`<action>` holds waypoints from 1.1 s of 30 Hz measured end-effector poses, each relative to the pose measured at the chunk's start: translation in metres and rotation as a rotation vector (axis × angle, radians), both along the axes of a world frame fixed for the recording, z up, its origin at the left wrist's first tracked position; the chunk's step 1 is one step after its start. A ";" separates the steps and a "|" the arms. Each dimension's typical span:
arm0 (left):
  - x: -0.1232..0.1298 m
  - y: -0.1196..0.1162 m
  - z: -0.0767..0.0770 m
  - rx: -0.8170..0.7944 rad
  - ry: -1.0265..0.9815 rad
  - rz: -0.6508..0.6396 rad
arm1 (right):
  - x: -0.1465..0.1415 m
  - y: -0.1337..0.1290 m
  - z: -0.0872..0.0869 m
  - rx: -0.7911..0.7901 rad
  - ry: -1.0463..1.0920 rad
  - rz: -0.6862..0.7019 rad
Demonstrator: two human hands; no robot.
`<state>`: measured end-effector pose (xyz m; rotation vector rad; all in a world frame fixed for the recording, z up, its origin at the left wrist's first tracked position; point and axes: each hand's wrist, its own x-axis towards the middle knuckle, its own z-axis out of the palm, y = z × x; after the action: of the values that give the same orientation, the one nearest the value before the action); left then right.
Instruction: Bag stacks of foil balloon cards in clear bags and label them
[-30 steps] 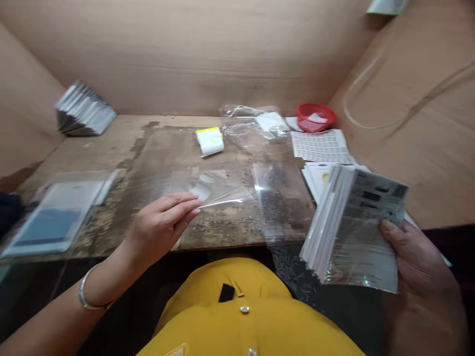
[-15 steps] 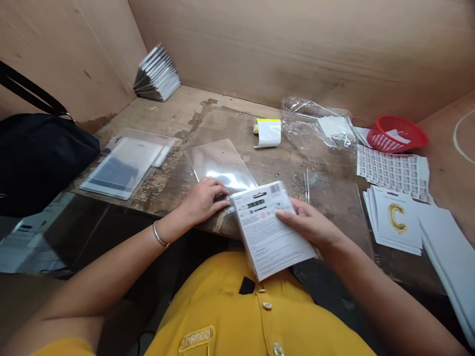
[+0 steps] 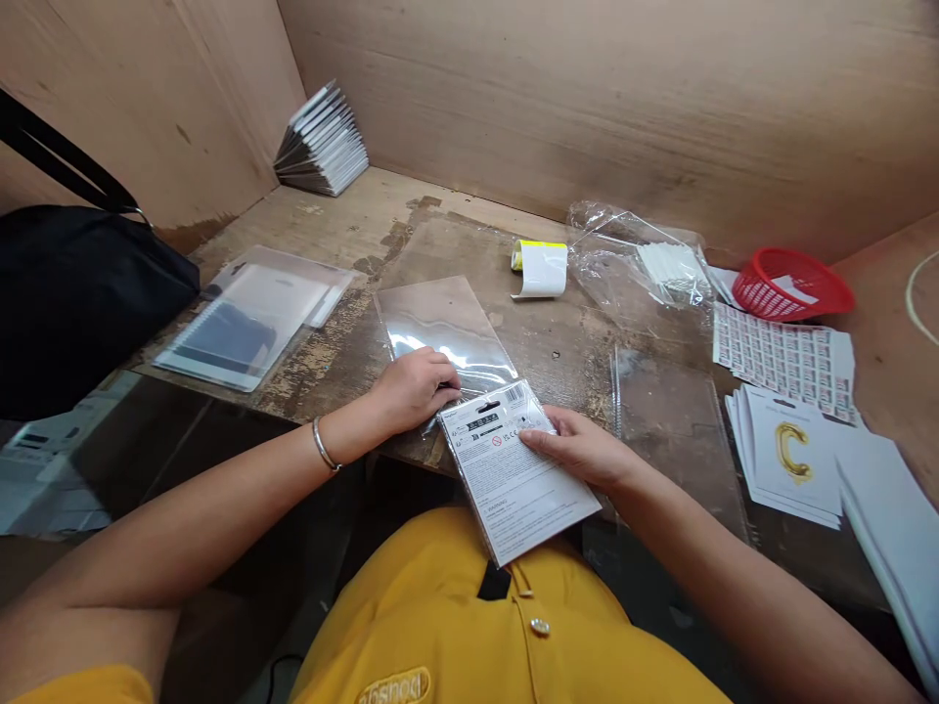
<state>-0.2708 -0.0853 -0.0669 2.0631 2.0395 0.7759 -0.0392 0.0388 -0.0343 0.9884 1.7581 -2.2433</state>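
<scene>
My left hand (image 3: 415, 391) rests curled on the lower end of a clear plastic sleeve (image 3: 444, 332), gripping its edge against the worn wooden table (image 3: 352, 235). My right hand (image 3: 579, 450) holds a white printed card packet (image 3: 510, 469) flat, fingers across its lower right part. The packet's barcode end lies over the sleeve's lower end, next to my left fingers. Its other end hangs past the table edge above my yellow shirt. I cannot tell whether the packet has entered the sleeve.
A black bag (image 3: 80, 303) lies left. Packets (image 3: 323, 142) fan out in the back corner. Nearby are a filled sleeve (image 3: 249, 323), a white roll (image 3: 541, 269), a crumpled plastic bag (image 3: 635, 264), a red basket (image 3: 790, 286), sticker sheets (image 3: 784, 362), gold-C cards (image 3: 788, 455), and another sleeve (image 3: 675, 440).
The stack of packets in my right hand is gone, with one packet held instead. That packet has moved down and slightly left, and both hands have come closer together over the sleeve.
</scene>
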 end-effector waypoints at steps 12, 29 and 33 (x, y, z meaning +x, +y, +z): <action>0.001 0.005 0.013 -0.026 0.130 -0.076 | -0.001 0.001 -0.005 0.020 -0.002 0.006; -0.006 0.019 -0.009 0.084 0.357 -0.160 | -0.003 -0.001 0.000 0.088 0.075 0.020; -0.006 0.019 -0.004 0.141 0.492 -0.229 | -0.008 -0.001 0.008 0.193 0.158 0.068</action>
<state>-0.2772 -0.0667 -0.0705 2.7273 1.9460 0.4098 -0.0474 0.0378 -0.0261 0.7868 2.0745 -2.1966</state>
